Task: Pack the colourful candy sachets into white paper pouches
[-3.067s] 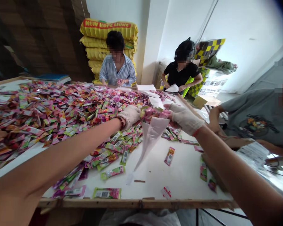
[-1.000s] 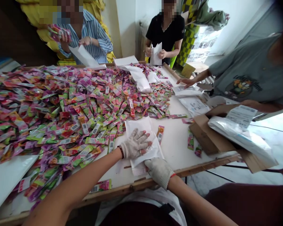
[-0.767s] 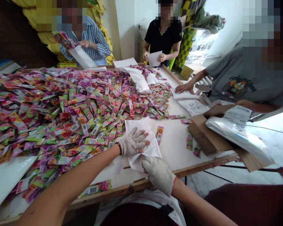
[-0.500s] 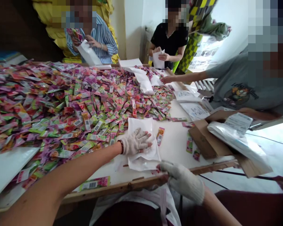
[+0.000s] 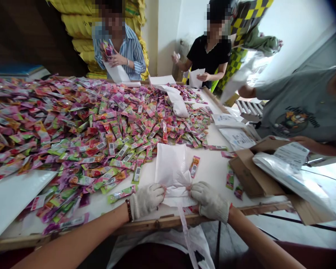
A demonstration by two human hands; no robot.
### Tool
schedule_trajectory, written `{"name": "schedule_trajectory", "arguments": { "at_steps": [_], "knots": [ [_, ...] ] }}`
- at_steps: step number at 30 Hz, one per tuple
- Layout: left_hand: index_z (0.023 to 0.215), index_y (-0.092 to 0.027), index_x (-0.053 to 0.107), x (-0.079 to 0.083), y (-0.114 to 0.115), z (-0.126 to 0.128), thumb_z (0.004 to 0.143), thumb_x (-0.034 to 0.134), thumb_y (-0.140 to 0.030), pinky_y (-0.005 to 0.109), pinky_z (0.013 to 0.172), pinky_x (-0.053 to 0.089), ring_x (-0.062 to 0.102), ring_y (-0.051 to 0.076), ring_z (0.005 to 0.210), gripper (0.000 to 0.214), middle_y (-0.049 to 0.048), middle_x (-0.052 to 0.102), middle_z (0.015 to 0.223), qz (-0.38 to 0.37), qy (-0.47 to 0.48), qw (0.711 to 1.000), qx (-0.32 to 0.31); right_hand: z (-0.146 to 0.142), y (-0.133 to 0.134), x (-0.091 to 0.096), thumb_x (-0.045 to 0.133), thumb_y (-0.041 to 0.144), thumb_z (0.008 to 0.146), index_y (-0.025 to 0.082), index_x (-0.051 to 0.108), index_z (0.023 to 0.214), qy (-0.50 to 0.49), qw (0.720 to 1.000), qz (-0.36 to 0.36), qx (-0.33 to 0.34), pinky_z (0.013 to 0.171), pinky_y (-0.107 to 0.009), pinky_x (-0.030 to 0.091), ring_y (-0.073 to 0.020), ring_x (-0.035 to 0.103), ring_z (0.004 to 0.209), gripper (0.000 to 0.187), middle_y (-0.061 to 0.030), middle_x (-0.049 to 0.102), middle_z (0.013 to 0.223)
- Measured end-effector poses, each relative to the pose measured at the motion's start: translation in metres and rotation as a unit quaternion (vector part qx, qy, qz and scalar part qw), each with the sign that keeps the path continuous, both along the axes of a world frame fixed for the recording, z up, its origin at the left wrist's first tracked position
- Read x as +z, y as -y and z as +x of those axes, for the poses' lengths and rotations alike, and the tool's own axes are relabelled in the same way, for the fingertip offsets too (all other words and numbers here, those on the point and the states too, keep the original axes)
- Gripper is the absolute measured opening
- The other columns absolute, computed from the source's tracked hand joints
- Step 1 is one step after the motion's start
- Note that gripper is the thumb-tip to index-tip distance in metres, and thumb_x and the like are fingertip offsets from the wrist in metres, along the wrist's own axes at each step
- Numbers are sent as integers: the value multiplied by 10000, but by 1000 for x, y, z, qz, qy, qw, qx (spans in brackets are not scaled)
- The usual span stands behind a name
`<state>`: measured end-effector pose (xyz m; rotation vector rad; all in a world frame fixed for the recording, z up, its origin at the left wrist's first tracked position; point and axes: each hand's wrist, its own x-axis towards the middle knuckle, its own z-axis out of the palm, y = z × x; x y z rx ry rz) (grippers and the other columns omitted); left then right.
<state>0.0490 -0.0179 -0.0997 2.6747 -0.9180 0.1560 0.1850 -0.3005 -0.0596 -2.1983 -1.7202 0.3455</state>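
Note:
A white mailer bag (image 5: 172,162) lies flat at the table's front edge, its near end creased. My left hand (image 5: 148,200), in a pale knit glove with bare fingertips, pinches its left edge near that end. On the opposite edge my right hand (image 5: 210,200), gloved alike, grips the bag with bent fingers. A narrow translucent strip (image 5: 186,235) hangs from between the hands over the table's front edge. One small orange-and-purple sachet (image 5: 195,166) lies against the bag's right side.
A big heap of colourful sachets (image 5: 81,123) covers the table's left and middle. Cardboard (image 5: 242,173) and a plastic-wrapped packet (image 5: 285,172) lie at the right. A white panel (image 5: 19,198) lies at the left front. Three co-workers stand round the table, handling white bags or packets.
My left hand has left the bag's middle for its near left edge, and my right hand has come onto its right edge. The co-worker at right has lifted a white bag.

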Motion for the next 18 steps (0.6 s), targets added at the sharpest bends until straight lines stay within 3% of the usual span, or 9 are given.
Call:
{"name": "schedule_trajectory", "arguments": {
  "at_steps": [3,6,9,11,15,18],
  "knots": [
    [911,-167,640,5,2,7,894,484,-185,309,966,441,591,183,1024,158,67,672,1043,-23,-40,998,45,1,0,-4,581,124,652,194,643,935,0,1000,-4,-2,954,-400,403,-249,564,1040,299,-77,664,1055],
    [855,-179,637,22,2,12,881,477,-196,268,808,457,598,161,860,163,30,665,881,-82,-116,975,169,2,0,-9,514,141,769,194,635,850,-38,997,16,-67,896,-369,438,-226,586,945,156,-73,669,944],
    [811,-180,652,35,2,22,883,465,-227,253,725,426,587,151,771,206,26,661,798,-134,-198,924,298,8,-7,-14,437,269,898,190,638,922,-135,966,49,-214,845,-328,470,-209,610,891,218,-76,673,923],
    [801,-174,664,37,2,32,870,477,-233,254,692,413,589,153,740,208,37,670,781,-151,-231,892,358,15,-19,-17,427,316,909,189,628,1036,-187,937,59,-288,883,-322,460,-216,619,957,271,-88,683,1007],
    [773,-150,637,34,3,48,775,594,-262,271,645,400,578,176,707,121,56,646,748,-155,-220,848,456,28,-47,-21,468,317,869,179,621,1017,-169,904,-17,-392,835,-349,458,-256,636,927,254,-133,690,989],
    [923,-147,604,36,3,51,616,751,-245,259,678,417,576,168,766,354,42,637,851,-285,-214,782,512,34,-58,-22,587,297,790,193,576,1048,-176,874,-18,-452,724,-316,463,-229,632,799,278,-90,681,862]
  ]
}}
